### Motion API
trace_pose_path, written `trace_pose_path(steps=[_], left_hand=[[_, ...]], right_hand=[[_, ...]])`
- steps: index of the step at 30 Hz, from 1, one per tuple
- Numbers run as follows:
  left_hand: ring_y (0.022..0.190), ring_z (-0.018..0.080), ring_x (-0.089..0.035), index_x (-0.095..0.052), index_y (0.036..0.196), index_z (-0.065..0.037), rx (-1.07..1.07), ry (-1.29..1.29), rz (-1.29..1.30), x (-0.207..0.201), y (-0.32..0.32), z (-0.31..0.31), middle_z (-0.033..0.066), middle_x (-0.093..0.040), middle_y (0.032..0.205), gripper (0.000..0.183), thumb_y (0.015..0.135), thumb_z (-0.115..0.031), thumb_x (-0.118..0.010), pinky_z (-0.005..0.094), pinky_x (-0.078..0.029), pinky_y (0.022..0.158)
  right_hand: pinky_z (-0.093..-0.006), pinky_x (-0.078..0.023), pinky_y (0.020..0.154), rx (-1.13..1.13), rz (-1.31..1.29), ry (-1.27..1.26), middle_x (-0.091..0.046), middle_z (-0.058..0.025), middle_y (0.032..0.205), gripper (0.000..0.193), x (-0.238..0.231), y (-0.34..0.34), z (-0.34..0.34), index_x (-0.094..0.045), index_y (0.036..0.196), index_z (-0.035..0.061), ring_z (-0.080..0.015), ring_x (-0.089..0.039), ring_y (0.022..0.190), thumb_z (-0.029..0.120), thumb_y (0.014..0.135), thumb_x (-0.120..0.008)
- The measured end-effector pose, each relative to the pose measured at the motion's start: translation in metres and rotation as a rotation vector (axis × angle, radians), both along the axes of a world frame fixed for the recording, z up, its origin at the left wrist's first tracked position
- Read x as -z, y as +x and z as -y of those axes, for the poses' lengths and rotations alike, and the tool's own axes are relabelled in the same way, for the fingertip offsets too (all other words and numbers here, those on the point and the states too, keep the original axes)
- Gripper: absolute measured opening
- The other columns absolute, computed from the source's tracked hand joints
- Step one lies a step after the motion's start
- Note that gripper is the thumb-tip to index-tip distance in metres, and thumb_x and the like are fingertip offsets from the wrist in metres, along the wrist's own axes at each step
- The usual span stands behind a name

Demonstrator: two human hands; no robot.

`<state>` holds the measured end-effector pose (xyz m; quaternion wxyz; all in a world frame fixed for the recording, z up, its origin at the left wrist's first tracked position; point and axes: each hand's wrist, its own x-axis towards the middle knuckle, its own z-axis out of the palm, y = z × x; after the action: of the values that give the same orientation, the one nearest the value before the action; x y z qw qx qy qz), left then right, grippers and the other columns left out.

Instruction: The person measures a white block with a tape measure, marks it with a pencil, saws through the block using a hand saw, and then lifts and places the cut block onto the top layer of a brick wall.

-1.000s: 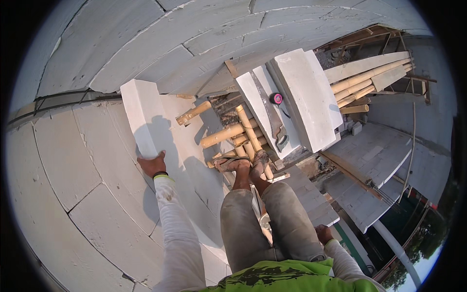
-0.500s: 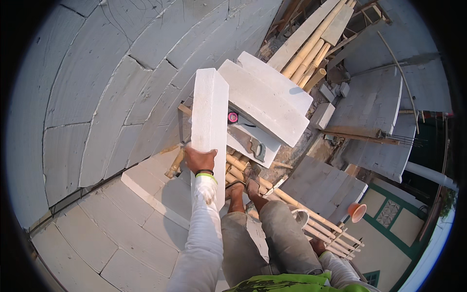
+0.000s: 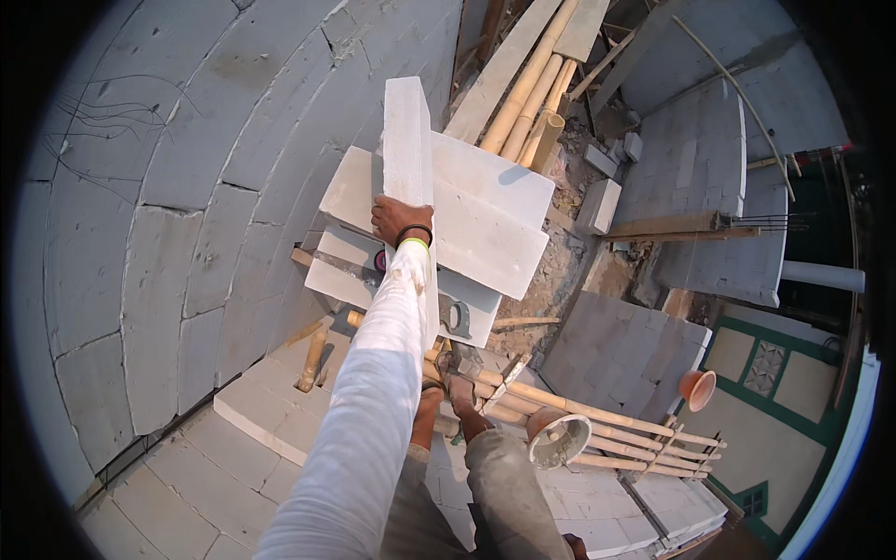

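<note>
My left hand [image 3: 401, 220] is closed over a long white lightweight concrete block [image 3: 407, 140], its arm stretched forward. The block stands lengthwise across a stack of similar blocks [image 3: 490, 215]; whether it touches them I cannot tell. Beside my forearm, a pink-and-black tape measure [image 3: 380, 260] lies partly hidden on a lower block. A handsaw's grey handle [image 3: 457, 318] shows on the other side of the arm. Only a small dark part of my right hand [image 3: 576, 546] appears at the lower edge, its fingers hidden.
A block wall [image 3: 224, 187] with thin wires rises on the left. Bamboo poles [image 3: 607, 425] form a platform around my feet, with a mortar-stained bucket [image 3: 560, 441] on it. An orange pot-like container [image 3: 696, 389] is further right. Rubble [image 3: 560, 271] and loose blocks lie below.
My left hand has carried the block forward, away from my body and over the stack. My right hand has dropped mostly out at the lower edge. The whole view has shifted.
</note>
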<state>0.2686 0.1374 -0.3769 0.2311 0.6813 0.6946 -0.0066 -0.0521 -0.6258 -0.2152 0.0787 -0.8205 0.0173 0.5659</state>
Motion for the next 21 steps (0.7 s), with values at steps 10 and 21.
trace_pose_path(steps=[10,21], left_hand=[[0.128,0.0323,-0.047,-0.03,0.146,-0.006,0.067,-0.206,0.032,-0.004,0.006,0.004,0.0166,-0.048,0.135,0.117,0.056,-0.046,-0.093,0.0462,-0.041,0.104],[0.12,0.0423,-0.051,-0.045,0.133,0.006,-0.12,-0.187,0.029,-0.067,-0.446,0.154,0.0269,-0.053,0.126,0.078,0.072,-0.026,-0.082,0.0472,-0.043,0.104]], right_hand=[[-0.0416,-0.055,0.081,-0.036,-0.019,-0.041,-0.071,-0.0145,0.096,0.029,0.002,0.03,-0.017,-0.073,0.097,0.0131,-0.0341,-0.068,0.092,0.036,0.089,-0.058],[-0.03,-0.048,0.048,0.424,-0.119,0.081,-0.061,-0.0083,0.068,0.019,0.001,0.133,-0.137,-0.064,0.094,-0.002,-0.0176,-0.059,0.054,0.008,0.096,-0.049]])
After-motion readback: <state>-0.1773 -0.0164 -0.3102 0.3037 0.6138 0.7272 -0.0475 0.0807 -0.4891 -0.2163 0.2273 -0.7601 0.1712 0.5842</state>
